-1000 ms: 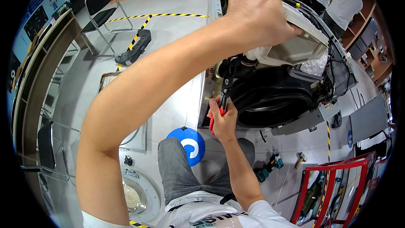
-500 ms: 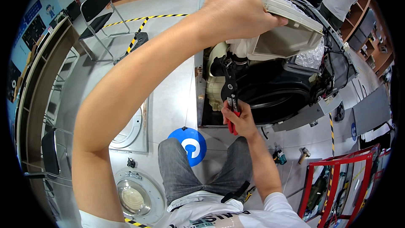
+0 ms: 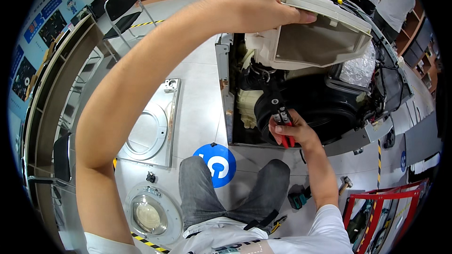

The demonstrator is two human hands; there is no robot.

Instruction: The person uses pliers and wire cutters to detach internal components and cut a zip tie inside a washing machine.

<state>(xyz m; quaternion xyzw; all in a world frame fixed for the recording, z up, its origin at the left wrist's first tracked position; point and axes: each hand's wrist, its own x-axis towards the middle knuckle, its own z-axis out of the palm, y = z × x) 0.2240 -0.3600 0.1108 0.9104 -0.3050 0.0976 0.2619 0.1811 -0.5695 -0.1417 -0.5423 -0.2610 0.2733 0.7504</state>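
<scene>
My left hand [image 3: 259, 4], arm raised, has its fingers closed round the edge of a white plastic detergent drawer housing [image 3: 320, 42] at the top of an opened washing machine [image 3: 225, 80]. In my closed right hand [image 3: 301, 131] is a pair of pliers [image 3: 275, 101] with red handles, pointing upward. Their jaws are at a clamp [image 3: 267, 72] on the black hose [image 3: 252, 82] below the housing; the exact grip of the jaws is too dark to make out. Right of the pliers lies the black door seal [image 3: 325, 113] of the drum.
On the floor at left lie a front panel [image 3: 148, 134] with a round opening and a glass door [image 3: 150, 214]. A green power tool [image 3: 297, 200] and a hammer [image 3: 346, 184] lie at right, near a red rack [image 3: 351, 209]. People [image 3: 395, 4] stand at the far right.
The view has shifted a little. The pliers' handles have swung to the right with my right hand. My left hand keeps its hold on the housing, whose open face shows more now.
</scene>
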